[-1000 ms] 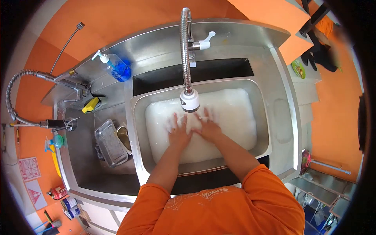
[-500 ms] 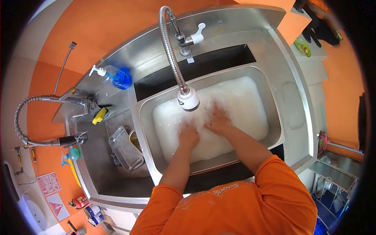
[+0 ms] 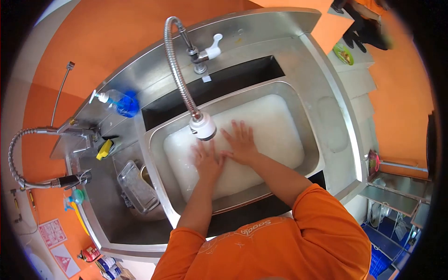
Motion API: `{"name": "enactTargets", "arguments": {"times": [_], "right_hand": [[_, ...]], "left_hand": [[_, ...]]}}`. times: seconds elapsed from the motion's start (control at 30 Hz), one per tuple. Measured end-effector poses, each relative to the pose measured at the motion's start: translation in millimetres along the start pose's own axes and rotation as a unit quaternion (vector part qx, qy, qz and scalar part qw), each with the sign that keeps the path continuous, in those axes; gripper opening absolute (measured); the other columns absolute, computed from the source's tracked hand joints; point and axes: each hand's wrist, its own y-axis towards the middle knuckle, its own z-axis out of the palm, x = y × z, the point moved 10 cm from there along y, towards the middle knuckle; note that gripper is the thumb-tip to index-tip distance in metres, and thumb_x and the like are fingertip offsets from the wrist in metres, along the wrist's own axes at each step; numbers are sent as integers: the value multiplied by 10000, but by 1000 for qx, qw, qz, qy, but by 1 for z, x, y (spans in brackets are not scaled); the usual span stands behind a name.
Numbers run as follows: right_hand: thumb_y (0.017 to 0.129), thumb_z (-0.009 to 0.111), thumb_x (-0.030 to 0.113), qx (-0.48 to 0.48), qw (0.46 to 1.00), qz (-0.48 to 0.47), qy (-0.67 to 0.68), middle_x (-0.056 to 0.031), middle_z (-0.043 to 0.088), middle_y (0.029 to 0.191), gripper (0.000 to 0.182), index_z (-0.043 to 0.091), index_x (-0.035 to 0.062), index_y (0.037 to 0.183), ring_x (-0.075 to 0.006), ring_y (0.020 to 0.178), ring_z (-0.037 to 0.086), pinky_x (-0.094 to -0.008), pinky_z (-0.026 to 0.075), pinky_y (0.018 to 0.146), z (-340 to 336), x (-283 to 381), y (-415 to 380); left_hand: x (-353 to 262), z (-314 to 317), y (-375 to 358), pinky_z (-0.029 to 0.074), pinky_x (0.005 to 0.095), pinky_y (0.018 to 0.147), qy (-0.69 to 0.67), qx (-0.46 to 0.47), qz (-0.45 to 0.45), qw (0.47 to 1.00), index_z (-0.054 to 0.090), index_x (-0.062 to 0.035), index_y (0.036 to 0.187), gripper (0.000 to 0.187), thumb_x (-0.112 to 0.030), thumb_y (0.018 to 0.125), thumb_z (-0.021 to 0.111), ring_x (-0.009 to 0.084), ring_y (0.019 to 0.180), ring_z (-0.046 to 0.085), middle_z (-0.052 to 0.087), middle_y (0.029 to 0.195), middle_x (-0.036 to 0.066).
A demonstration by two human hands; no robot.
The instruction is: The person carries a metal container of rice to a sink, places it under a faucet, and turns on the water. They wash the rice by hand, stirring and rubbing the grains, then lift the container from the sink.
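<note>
A large rectangular metal tub [image 3: 310, 133] rests over the sink and holds milky white liquid [image 3: 275, 126]; whatever lies below its surface is hidden. My left hand [image 3: 207, 162] is spread flat at the surface, left of the middle, just below the white spray head [image 3: 203, 127]. Beside it, my right hand [image 3: 241, 143] also has its fingers apart, palm down on the liquid. The two thumbs are close together. Neither hand grips anything that I can see.
A flexible metal faucet [image 3: 177, 70] arches over the tub. On the left are a bottle of blue soap [image 3: 126, 103], a second spring faucet [image 3: 18, 154] and a clear tray [image 3: 137, 186] in the side basin. Another person's dark-clothed legs [image 3: 366, 30] show at upper right.
My hands were partly sunk and blurred in the milky liquid; now they have risen to its surface, with fingers plainly visible and spread. The whole view has shifted slightly.
</note>
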Motion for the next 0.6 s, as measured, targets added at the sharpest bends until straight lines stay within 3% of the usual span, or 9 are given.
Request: {"name": "enactTargets", "arguments": {"times": [0.03,0.13,0.17,0.2,0.27,0.3,0.37,0.57,0.6], "right_hand": [[755,418,565,-72,997,-22,-5,-177,85,1384,697,200,241,1332,-355,1275,59,-570,50,975,-16,9,-4],[742,486,526,-62,997,-55,-3,-186,81,1379,704,225,223,1322,-375,1265,89,-575,89,968,-11,12,-5],[742,486,526,-43,997,-56,-7,-186,81,1379,704,225,223,1322,-375,1265,89,-575,89,968,4,11,-11],[751,501,487,-15,998,-53,-7,-187,90,1377,681,243,205,1315,-364,1267,94,-572,97,968,16,5,-7],[759,515,448,6,998,-54,-24,-188,98,1375,659,261,187,1309,-353,1269,100,-569,106,969,18,-1,3],[770,510,425,-33,997,-65,-8,-187,107,1374,629,283,172,1299,-346,1272,95,-571,103,968,0,10,-1],[780,504,403,-76,994,-79,8,-186,116,1373,600,304,158,1290,-338,1275,90,-573,100,968,-25,21,-1],[761,548,245,-146,970,-169,100,-125,372,1243,409,455,140,1145,-288,1103,405,-435,323,915,-39,36,-5],[762,549,211,-153,964,-182,117,-104,466,1089,291,494,124,1034,-273,954,478,-403,377,831,-36,34,-5]], "left_hand": [[-5,-7,1,173,636,907,67,1,-8,998,290,-234,1304,611,-468,771,475,450,1221,162,198,1343,220],[-7,-5,-4,184,629,904,70,24,4,997,301,-231,1298,597,-481,780,459,440,1225,164,224,1335,214],[14,27,-11,187,634,896,-12,166,-75,983,320,-225,1287,582,-503,789,433,437,1229,156,229,1338,200],[20,33,-15,187,634,896,-26,166,-83,982,320,-225,1287,582,-503,789,433,437,1229,156,229,1338,200],[10,31,-7,169,636,902,-66,99,-12,993,330,-216,1282,579,-506,791,430,442,1225,159,216,1347,188],[-13,-9,-1,137,629,917,42,-16,26,999,340,-195,1277,570,-480,794,439,434,1229,153,185,1358,184],[-14,-15,5,122,627,921,26,-25,19,999,343,-183,1275,566,-454,791,456,424,1234,146,171,1363,181],[2,-18,1,105,611,940,-31,-27,17,999,393,-149,1225,515,-344,768,528,354,1249,159,208,1347,153],[4,-9,-2,108,606,945,-36,2,30,999,412,-145,1203,497,-321,758,544,338,1247,175,229,1337,144]]}}
